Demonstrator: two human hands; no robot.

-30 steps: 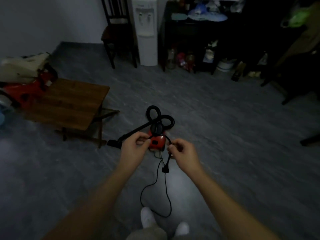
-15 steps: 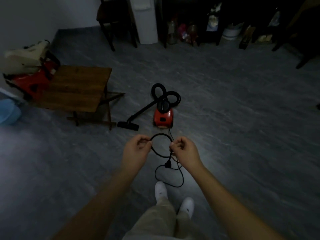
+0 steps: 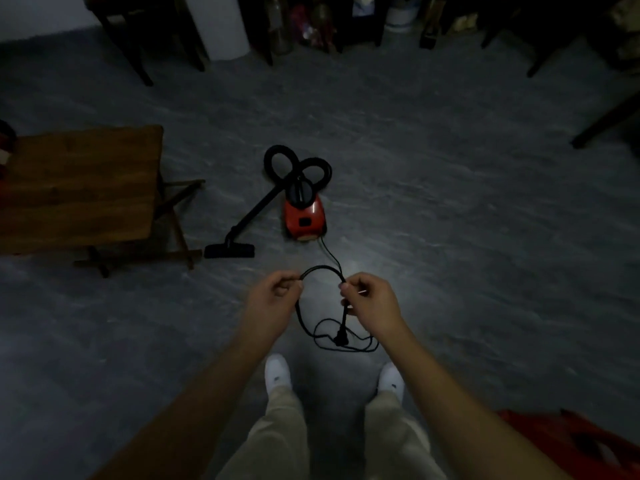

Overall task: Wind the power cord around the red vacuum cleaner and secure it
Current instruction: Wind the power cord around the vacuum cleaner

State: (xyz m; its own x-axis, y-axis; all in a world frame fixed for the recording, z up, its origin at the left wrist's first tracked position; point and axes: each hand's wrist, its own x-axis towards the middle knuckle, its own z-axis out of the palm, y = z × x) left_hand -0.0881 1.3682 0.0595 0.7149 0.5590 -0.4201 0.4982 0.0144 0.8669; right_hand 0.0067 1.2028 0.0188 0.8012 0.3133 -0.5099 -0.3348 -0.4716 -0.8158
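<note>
The red vacuum cleaner (image 3: 304, 218) sits on the grey floor ahead of me, its black hose (image 3: 298, 166) looped behind it and its floor nozzle (image 3: 229, 251) lying to the left. The black power cord (image 3: 320, 270) runs from the vacuum's rear toward me. My left hand (image 3: 275, 299) pinches the cord on one side of an arch, and my right hand (image 3: 369, 301) grips it on the other. The plug (image 3: 340, 337) hangs below my right hand over loose coils of cord on the floor.
A low wooden folding table (image 3: 79, 188) stands at the left. Dark chair legs (image 3: 138, 60), a white appliance base (image 3: 221, 26) and cluttered shelves line the far wall. A red object (image 3: 575, 441) lies at the lower right. My white shoes (image 3: 277, 372) stand on the floor below the cord.
The view has tilted down and the vacuum now looks farther from my hands. Both hands keep hold of the cord loop, which has widened slightly, and the slack has gathered near my feet.
</note>
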